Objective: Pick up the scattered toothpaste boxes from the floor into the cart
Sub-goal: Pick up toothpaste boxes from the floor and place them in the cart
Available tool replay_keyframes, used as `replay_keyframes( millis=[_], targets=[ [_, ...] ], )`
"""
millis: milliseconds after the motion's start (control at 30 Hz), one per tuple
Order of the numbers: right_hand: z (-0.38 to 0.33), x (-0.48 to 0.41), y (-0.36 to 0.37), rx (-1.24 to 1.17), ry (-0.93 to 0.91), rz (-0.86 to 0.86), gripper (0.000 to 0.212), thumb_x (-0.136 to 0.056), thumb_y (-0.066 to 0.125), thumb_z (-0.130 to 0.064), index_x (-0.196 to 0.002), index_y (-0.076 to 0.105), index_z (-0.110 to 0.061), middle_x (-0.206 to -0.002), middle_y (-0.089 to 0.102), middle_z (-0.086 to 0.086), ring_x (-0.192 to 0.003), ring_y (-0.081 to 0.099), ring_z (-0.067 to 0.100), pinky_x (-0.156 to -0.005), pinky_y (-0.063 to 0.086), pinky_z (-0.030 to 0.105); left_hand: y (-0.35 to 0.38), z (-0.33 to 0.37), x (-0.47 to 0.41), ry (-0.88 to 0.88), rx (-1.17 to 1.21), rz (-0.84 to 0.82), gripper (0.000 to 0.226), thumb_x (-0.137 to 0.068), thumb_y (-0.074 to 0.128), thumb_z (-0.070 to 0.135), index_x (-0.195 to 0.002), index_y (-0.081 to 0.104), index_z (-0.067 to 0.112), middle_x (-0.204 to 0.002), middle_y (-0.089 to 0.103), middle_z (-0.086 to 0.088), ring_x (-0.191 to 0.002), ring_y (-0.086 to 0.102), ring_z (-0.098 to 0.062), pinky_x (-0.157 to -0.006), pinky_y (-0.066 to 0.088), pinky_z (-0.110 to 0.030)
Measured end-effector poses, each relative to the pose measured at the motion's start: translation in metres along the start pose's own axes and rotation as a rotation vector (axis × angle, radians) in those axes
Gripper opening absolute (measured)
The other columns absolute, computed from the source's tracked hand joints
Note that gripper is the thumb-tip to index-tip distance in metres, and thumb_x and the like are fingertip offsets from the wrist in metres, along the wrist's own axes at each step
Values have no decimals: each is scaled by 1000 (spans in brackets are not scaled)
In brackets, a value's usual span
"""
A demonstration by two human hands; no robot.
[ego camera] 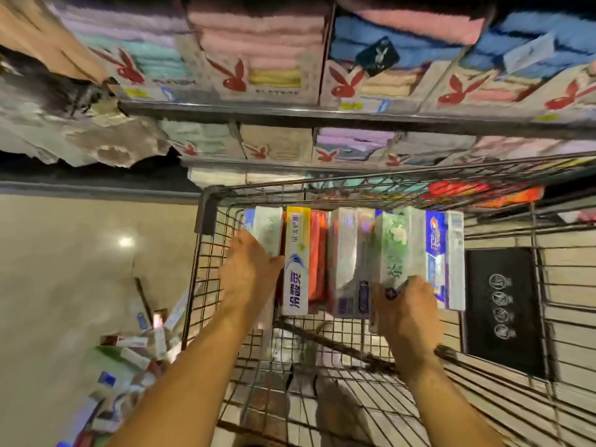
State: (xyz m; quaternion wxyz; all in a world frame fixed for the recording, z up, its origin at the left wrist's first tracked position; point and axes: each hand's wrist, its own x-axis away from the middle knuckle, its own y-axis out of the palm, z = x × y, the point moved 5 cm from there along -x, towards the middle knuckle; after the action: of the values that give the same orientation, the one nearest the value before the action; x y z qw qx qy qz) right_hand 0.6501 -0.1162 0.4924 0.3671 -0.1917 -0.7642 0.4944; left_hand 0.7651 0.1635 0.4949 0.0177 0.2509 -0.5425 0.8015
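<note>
Row of toothpaste boxes (351, 259) packed side by side along cart's (206, 208) far edge, loose heap (129, 366) on floor (64, 269) off its left side.

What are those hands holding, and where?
Right hand grips the green floral box by its near end. Left hand lies against the leftmost box; grip unclear.

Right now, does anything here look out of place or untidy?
Yes. Toothpaste boxes lie heaped at all angles on the floor left of the cart. Inside it, boxes stand in a tidy row; the right hand grips a green box, the left hand touches the leftmost box.
</note>
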Motion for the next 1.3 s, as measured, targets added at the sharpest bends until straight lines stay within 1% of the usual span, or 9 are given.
replay_keyframes(
  millis=[167, 300, 433, 500, 633, 733, 900, 1100, 1300],
  targets=[
    [-6, -10, 2, -78, -15, 13, 46, -90, 58, -60, -105, 46, -18, -99, 51, 3, -84, 54, 26, -68, 54, 44, 9, 14, -7, 37, 100, -5, 41, -83, 68, 49, -106, 48, 22, -98, 59, 4, -80, 65, -18, -60, 59, -41],
    [-19, -22, -9, -124, 4, -22, 29, -90, 58, -53, -105, 43, -33, -99, 46, -10, -86, 61, 19, -72, 57, 46, -3, 29, -5, 116, 39, -25, 42, -90, 65, 35, -121, 49, 13, -111, 55, -5, -95, 62, -26, -74, 57, -46],
    [-40, -22, -40, 9, -113, -49, 36, -98, 60, -42, -121, 46, -19, -109, 48, 0, -93, 49, 17, -70, 41, 34, -32, 43, 13, 251, -134, 6, 38, -93, 62, 31, -123, 51, 10, -113, 56, -8, -96, 59, -26, -66, 44, -35],
    [-53, -15, -68, 46, -165, -35, 40, -98, 60, -42, -124, 48, -16, -115, 51, 4, -101, 51, 23, -73, 38, 35, -56, 57, 27, 292, -166, 17, 39, -94, 60, 26, -128, 50, 10, -117, 56, -10, -103, 59, -27, -70, 42, -33],
    [-82, 4, -135, 127, -295, -12, 49, -97, 59, -45, -133, 48, -14, -129, 53, 10, -121, 52, 31, -86, 48, 42, -121, 93, 57, 300, -243, 3, 41, -95, 55, 33, -132, 48, 16, -126, 53, -9, -115, 55, -28, -90, 48, -44],
    [-106, 21, -198, 197, -366, -14, 53, -97, 55, -51, -136, 46, -16, -131, 54, 10, -121, 54, 33, -90, 49, 44, -181, 120, 87, 388, -308, 69, 37, -92, 55, 40, -120, 53, 17, -117, 58, -9, -108, 59, -30, -89, 51, -47],
    [-151, 54, -304, 264, -546, 63, 56, -93, 58, -53, -136, 50, -18, -128, 59, 11, -120, 56, 35, -93, 47, 47, -287, 161, 140, 475, -390, 235, 38, -89, 54, 42, -118, 53, 17, -113, 59, -9, -105, 59, -31, -87, 49, -46],
    [-223, 101, -391, 318, -765, 164, 56, -93, 55, -55, -137, 50, -21, -131, 58, 9, -122, 54, 34, -96, 44, 48, -385, 159, 187, 418, -398, 337, 44, -92, 53, 43, -127, 49, 15, -122, 56, -12, -116, 54, -34, -94, 43, -49],
    [-313, 188, -383, 338, -1070, 189, 50, -93, 54, -57, -127, 53, -20, -125, 61, 10, -118, 56, 34, -96, 43, 47, -448, 62, 224, 208, -361, 436, 45, -93, 51, 40, -131, 46, 16, -124, 54, -13, -115, 52, -36, -94, 41, -50]
  ],
)
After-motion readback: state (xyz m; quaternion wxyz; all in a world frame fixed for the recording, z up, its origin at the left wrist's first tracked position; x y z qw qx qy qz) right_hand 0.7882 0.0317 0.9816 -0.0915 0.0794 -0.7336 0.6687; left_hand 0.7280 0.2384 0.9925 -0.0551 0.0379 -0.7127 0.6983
